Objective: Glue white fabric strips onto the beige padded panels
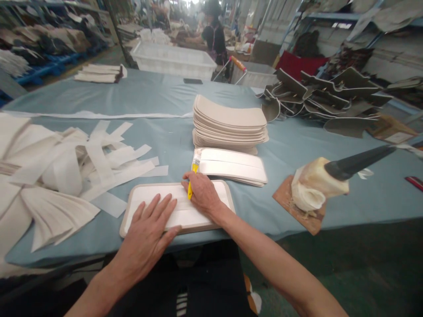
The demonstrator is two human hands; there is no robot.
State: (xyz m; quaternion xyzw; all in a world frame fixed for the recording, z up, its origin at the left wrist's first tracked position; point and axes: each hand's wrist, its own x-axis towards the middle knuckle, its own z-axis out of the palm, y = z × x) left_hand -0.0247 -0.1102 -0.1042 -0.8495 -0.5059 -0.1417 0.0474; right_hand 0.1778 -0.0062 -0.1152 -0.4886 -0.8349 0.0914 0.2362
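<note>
A stack of rounded beige panels with a white top face (198, 216) lies near the table's front edge. My left hand (150, 229) rests flat on its left part, fingers spread. My right hand (203, 193) is closed around a yellow-handled brush (194, 167) above the panel's right part, bristles pointing away from me. Just behind, the bristles are beside a second low stack with a white face (231, 165). A taller stack of curved beige panels (229, 119) stands behind that one.
White strips (115, 163) and beige pieces (56, 215) cover the left side. A glue-crusted container (307, 191) with a black handle stands on a brown board at right. Dark panels (317, 97) are heaped at back right. White bins (175, 61) and a person (216, 37) are beyond.
</note>
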